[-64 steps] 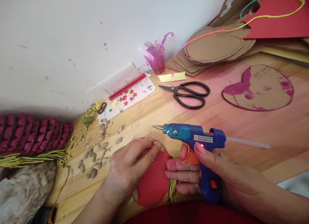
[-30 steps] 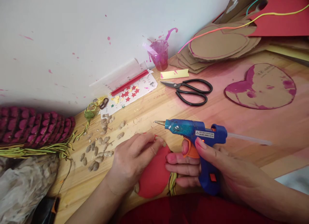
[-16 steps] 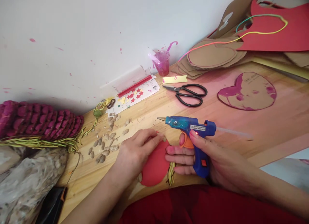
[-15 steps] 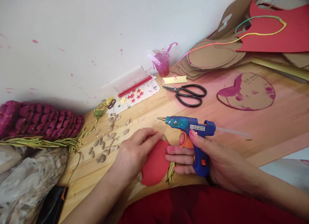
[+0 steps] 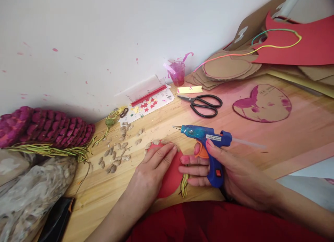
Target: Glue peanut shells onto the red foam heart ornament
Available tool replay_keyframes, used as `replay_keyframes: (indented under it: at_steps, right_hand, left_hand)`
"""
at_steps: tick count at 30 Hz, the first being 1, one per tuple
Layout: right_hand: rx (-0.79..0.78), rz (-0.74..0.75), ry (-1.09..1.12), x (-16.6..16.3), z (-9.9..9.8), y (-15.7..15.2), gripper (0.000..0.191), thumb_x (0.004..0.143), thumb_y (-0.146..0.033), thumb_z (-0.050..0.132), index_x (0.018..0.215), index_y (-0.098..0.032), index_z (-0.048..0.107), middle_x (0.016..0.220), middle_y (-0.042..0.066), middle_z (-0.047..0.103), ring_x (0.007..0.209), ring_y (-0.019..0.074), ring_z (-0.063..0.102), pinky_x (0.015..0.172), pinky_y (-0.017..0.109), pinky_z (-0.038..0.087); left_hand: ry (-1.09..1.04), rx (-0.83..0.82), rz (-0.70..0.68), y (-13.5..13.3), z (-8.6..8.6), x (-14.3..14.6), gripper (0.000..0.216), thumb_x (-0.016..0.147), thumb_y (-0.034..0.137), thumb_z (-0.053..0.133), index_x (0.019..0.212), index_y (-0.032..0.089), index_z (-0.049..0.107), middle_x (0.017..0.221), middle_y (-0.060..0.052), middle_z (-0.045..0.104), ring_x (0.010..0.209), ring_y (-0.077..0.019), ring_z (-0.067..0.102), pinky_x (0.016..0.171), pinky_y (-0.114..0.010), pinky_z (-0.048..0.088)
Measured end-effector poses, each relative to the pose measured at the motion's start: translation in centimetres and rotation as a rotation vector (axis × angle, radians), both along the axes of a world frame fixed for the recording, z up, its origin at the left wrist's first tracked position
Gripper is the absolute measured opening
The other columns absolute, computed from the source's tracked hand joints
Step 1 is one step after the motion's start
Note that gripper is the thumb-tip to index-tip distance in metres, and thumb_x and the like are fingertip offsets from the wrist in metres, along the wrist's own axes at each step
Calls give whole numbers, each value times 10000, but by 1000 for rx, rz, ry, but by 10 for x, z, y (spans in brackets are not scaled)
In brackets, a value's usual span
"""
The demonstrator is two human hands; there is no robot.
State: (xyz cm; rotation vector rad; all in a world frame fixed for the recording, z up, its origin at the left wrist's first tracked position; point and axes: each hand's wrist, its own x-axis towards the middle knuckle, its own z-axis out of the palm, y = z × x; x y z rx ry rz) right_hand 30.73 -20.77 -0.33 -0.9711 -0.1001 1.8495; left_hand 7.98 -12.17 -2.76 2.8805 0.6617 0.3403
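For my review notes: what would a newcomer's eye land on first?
Probably the blue glue gun with its orange trigger, in the right hand, just right of centre. Next, the red piece under the left hand, with peanuts along its upper edge. Then the row of magenta pieces at the far left.

Peanuts (image 5: 117, 162) left of glue gun (image 5: 200, 134), scissors (image 5: 192, 99) behind it

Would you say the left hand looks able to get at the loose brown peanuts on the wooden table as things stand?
Probably yes: the left hand rests on the flat red piece, and no object shows between that hand and the loose brown peanuts on the wooden table.
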Motion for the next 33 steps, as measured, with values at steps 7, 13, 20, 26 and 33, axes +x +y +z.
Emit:
replay_keyframes:
  at_steps: [7,13,20,26,33]
  right_hand:
    - [64,11,37,1,-2,-2,267,936,-491,595,1039,-245,613,940,79,784,997,242,757,840,373,606]
    - [113,-18,69,2,-12,-3,284,852,-527,689,906,-249,672,934,87,786,979,272,763,806,392,629]
    - [110,-41,83,4,-10,-5,264,886,-502,657,904,-242,701,895,89,785,989,271,761,799,375,629]
    - [112,-52,70,2,-6,-6,247,918,-466,625,910,-228,692,848,71,785,953,257,771,815,372,622]
    - [95,-64,35,1,-5,-4,244,929,-457,610,929,-225,688,861,78,786,959,264,768,826,398,618]
  left_hand:
    - [28,-32,-12,-2,4,3,559,973,57,410,1521,154,360,1478,-129,502,1388,-267,407,1135,-506,435]
    - [38,-15,-4,-2,7,3,545,961,35,406,1498,132,391,1470,-115,509,1380,-251,405,1128,-453,452]
    - [10,21,-20,-1,7,5,507,962,33,398,1463,97,433,1454,-119,526,1354,-253,432,1122,-440,459]
    - [3,46,-26,-1,8,6,454,977,84,431,1429,76,470,1414,-146,558,1320,-261,472,1092,-442,487]
    - [8,73,-27,-2,8,8,424,990,93,405,1405,58,486,1413,-151,559,1298,-268,504,1057,-427,517]
